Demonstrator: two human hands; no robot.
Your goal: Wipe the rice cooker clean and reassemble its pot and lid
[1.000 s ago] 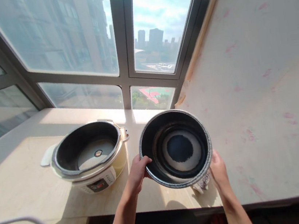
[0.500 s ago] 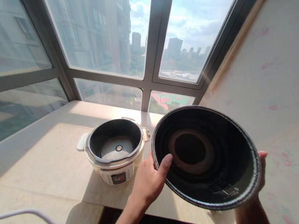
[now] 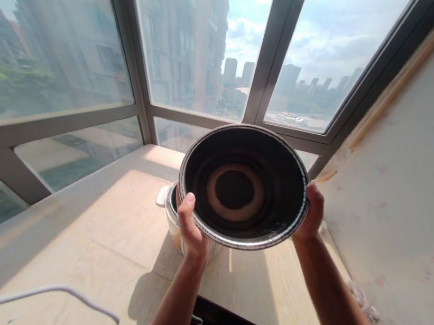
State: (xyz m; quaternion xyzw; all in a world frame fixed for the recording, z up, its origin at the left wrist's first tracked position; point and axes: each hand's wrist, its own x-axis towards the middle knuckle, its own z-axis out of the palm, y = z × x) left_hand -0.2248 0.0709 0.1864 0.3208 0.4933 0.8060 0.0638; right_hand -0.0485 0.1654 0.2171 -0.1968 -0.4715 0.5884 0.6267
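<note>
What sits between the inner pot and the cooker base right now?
Nothing visible. Left hand and right hand hold the inner pot by its rim, tilted toward the camera, in front of the cooker base. The pot hides most of the base, so its opening cannot be checked. The white cord lies well left on the countertop.

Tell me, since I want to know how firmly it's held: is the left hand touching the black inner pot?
Touching. The head view shows the left hand gripping the inner pot at its left rim, thumb lying over the edge.
</note>
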